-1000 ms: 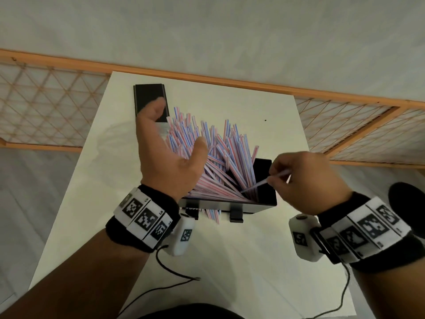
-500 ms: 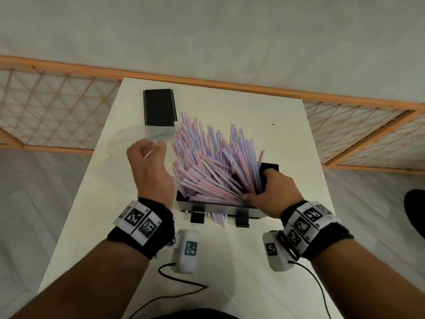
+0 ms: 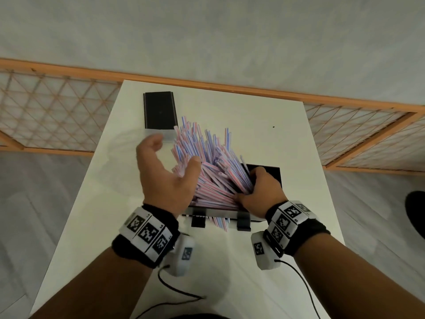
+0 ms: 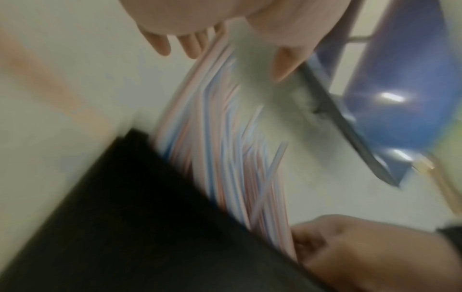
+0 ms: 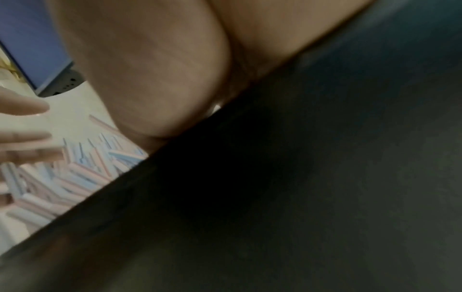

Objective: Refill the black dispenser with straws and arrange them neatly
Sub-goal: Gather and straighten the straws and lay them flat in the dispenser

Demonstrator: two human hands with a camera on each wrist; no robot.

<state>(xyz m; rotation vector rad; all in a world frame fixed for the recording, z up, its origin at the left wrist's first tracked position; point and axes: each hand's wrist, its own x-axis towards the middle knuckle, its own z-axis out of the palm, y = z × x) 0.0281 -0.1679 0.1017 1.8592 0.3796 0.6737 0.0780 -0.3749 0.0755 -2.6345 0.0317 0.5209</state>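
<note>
A fan of pink-and-blue striped straws (image 3: 207,162) sticks out of the black dispenser (image 3: 271,173) and leans up toward the far left. My left hand (image 3: 176,150) is spread and cupped at the fan's left side, thumb against the straws. My right hand (image 3: 250,185) is inside the dispenser's right end, fingers and thumb curled round the straws' lower ends. A few straws poke out under the front edge. The blurred left wrist view shows the straws (image 4: 225,138) rising from the dispenser (image 4: 125,217). The right wrist view is mostly the dispenser wall (image 5: 300,177).
The black lid (image 3: 159,110) lies flat at the white table's (image 3: 253,125) far left corner. A wooden lattice barrier (image 3: 57,111) runs behind and beside the table. Wrist-camera cables (image 3: 184,295) trail over the near edge.
My right hand put a single straw into the dispenser, then went down onto the straw ends. My left hand dropped beside the dispenser, then came back up against the fan.
</note>
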